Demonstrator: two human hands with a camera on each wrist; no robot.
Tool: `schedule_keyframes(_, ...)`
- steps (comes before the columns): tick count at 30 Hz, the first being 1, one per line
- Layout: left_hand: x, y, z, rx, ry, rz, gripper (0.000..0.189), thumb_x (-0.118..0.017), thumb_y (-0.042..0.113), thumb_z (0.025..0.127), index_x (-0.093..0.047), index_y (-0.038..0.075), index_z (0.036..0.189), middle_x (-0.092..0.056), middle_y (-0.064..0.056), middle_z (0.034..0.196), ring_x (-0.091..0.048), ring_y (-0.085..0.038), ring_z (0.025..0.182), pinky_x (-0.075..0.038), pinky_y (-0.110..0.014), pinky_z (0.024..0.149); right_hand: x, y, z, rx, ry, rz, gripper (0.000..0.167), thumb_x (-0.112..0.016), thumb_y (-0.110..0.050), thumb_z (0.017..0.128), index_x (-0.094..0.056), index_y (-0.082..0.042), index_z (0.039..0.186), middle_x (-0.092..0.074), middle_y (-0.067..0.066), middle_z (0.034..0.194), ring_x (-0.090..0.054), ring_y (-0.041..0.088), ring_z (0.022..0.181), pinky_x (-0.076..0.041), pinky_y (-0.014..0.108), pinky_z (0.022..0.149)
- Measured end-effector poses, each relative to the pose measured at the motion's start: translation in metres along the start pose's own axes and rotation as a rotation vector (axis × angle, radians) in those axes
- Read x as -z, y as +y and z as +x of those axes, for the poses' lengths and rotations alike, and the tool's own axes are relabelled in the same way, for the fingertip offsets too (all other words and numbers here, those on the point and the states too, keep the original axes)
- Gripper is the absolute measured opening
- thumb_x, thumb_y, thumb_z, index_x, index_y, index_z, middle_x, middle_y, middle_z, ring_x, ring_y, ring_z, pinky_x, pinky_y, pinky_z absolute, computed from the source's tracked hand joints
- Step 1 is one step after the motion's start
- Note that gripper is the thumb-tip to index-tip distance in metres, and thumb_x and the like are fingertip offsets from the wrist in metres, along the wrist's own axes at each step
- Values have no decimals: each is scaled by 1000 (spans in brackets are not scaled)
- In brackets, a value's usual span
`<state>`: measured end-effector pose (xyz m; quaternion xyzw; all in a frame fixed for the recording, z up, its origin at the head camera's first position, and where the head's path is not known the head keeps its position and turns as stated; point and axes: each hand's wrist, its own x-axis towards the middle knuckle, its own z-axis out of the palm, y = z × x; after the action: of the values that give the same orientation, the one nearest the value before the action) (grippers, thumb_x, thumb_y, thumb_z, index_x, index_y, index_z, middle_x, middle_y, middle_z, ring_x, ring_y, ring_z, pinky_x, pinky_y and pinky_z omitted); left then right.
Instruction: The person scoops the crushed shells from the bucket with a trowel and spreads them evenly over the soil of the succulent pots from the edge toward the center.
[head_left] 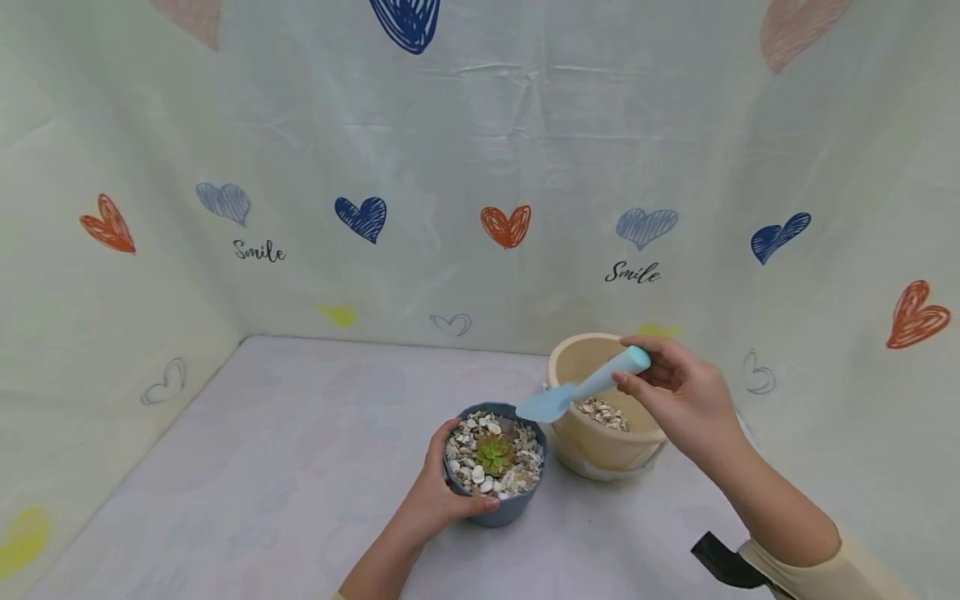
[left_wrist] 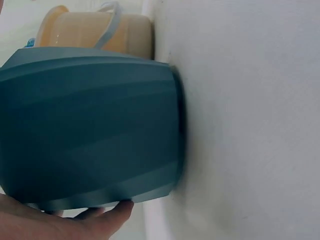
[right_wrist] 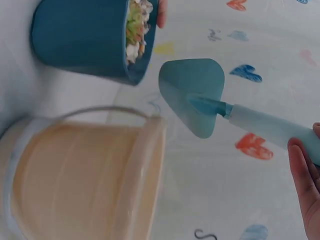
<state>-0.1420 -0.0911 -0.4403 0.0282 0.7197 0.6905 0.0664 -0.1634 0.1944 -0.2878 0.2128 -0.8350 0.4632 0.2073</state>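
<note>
Pebbles [head_left: 602,412] lie in the beige bucket [head_left: 600,450], the largest thing on the bench [head_left: 300,433], which stands toward the bench's back right corner against the heart-printed cloth backdrop [head_left: 480,167]. Just in front and to its left, near the middle of the bench, sits the blue pot [head_left: 497,507], topped with more pebbles around a small green succulent [head_left: 494,453]. The left hand [head_left: 438,496] wraps the pot's near side, its grip clasped round the wall, thumb on the rim. The right hand [head_left: 686,400] pinches the pale handle of the blue trowel [head_left: 581,390]; its blade hangs in the air between bucket rim and pot, and seems to carry nothing, though the top face is hard to read. Judging by this, the work is at the scooping-and-topping stage: the next move likely calls for dipping the blade into the bucket, lifting level, and tipping gently beside the plant while the pot is steadied
</note>
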Motion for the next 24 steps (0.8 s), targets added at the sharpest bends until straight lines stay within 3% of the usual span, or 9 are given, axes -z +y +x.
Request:
schedule_keyframes(4, -2, 6, -1, -47, 45, 95, 120, -92, 15, 60, -18, 17, 154, -19, -21, 155, -22, -46, 139, -23, -65, 106, 21, 3, -3, 22, 56, -21, 39, -71, 6, 85, -61, 3, 123, -69, -2, 99, -68, 5, 83, -55, 21, 70)
schedule_keyframes(9, -6, 24, -2, -191, 178, 336, 116, -94, 30, 61, -23, 22, 153, -13, -7, 160, -14, -38, 144, -23, -68, 105, 44, 10, -8, 24, 117, -31, 39, -66, 7, 88, -55, 4, 125, -67, -7, 105, -69, 7, 83, -54, 20, 73)
schedule_keyframes(13, -18, 46, -4, -289, 248, 382, 110, -93, 29, 64, -26, 26, 152, -14, 3, 160, -15, -29, 145, -26, -65, 106, 55, 22, -10, 22, 99, -47, 39, -60, 13, 89, -49, 5, 126, -63, -4, 113, -68, 3, 87, -52, 17, 76)
schedule_keyframes(17, -42, 67, -7, -357, 222, 398, 106, -92, 30, 66, -29, 27, 151, -15, 7, 159, -18, -26, 144, -28, -61, 106, 56, 38, -7, -10, 42, -113, 35, -61, 10, 90, -51, 4, 123, -61, 8, 112, -64, -5, 88, -50, 12, 75)
schedule_keyframes(20, -65, 77, -6, -393, 174, 427, 103, -90, 31, 69, -29, 24, 151, -17, 2, 159, -22, -28, 143, -30, -58, 107, 52, 51, -4, -58, -4, -187, 31, -65, 4, 90, -54, 3, 119, -60, 15, 107, -61, -9, 86, -48, 10, 73)
schedule_keyframes(24, -99, 81, -4, -425, 84, 463, 96, -85, 32, 75, -29, 19, 151, -17, -5, 159, -25, -29, 142, -32, -54, 107, 44, 72, -1, -106, -41, -245, 29, -72, -4, 87, -58, 3, 112, -62, 16, 103, -68, 12, 85, -51, 13, 70)
